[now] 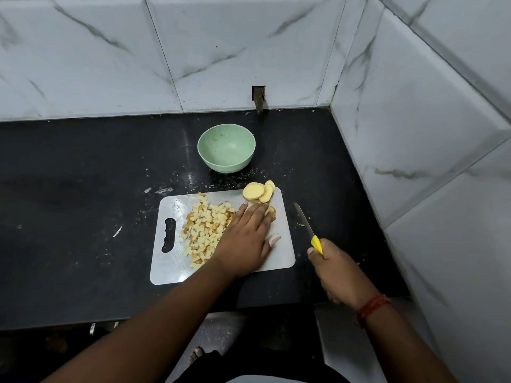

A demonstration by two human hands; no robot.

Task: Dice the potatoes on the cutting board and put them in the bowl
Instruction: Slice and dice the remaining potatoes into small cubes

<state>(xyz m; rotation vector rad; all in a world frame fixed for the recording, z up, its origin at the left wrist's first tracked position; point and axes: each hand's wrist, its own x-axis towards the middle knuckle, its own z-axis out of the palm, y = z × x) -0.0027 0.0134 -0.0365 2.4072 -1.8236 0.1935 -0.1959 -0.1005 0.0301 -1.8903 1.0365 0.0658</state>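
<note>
A white cutting board [279,257] lies on the black counter. A heap of diced potato [206,228] covers its left half. Several round potato slices [257,191] lean at its far right corner. My left hand [246,233] lies flat on the board with straight fingers, its fingertips covering a potato piece [271,210]. My right hand [336,268] grips a yellow-handled knife [307,228] to the right of the board, blade pointing away over the counter. An empty green bowl [226,147] stands behind the board.
The black counter [83,203] ends at marble-tiled walls behind and to the right [414,134]. A small bracket [258,98] sticks out of the back wall above the bowl. The counter's front edge runs below my arms.
</note>
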